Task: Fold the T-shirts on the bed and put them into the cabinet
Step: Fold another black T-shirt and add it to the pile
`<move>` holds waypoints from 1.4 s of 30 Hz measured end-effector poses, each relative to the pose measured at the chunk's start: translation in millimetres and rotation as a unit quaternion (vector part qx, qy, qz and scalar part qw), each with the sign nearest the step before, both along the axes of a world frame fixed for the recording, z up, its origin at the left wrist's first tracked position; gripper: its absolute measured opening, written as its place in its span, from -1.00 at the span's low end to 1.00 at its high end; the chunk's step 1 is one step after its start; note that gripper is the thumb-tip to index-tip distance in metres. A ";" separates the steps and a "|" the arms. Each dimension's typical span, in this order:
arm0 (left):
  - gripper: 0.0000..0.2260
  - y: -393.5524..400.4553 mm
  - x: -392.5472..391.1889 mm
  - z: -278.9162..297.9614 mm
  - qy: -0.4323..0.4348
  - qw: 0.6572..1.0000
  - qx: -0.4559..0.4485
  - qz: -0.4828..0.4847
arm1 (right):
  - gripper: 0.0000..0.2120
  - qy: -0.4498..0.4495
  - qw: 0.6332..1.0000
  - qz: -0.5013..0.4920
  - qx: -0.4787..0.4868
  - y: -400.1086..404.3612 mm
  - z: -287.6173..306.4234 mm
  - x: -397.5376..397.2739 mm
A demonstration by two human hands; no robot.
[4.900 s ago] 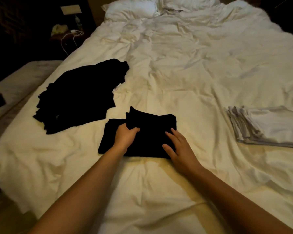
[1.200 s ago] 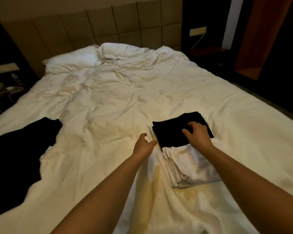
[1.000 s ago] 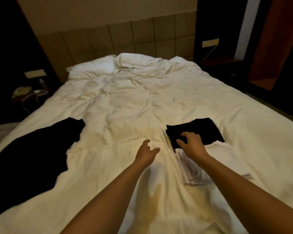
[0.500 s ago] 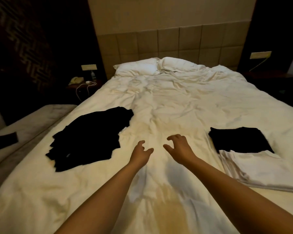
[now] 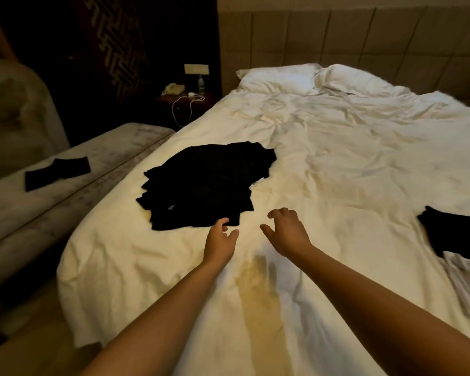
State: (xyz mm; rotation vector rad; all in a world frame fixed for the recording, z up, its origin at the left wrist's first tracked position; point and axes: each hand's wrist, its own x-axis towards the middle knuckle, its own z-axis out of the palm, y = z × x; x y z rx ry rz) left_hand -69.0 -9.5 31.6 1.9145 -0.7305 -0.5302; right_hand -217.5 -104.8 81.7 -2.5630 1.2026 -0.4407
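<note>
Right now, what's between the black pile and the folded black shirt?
In the head view, both hands: the left hand by the black pile, the right hand beside it. Then bare white sheet up to the folded black shirt.

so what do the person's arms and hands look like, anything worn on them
Both forearms are bare right up to the bottom edge of the picture, with no sleeve showing. The left hand and right hand wear no gloves, and no watch, bracelet or ring can be seen on either wrist or on the fingers. No marks stand out in the dim, warm light.
</note>
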 end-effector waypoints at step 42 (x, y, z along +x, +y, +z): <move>-0.84 -64.8 222.5 0.7 -0.167 0.982 -0.037 0.084 | -0.77 -0.096 0.994 0.042 -0.034 -124.8 -46.9 207.0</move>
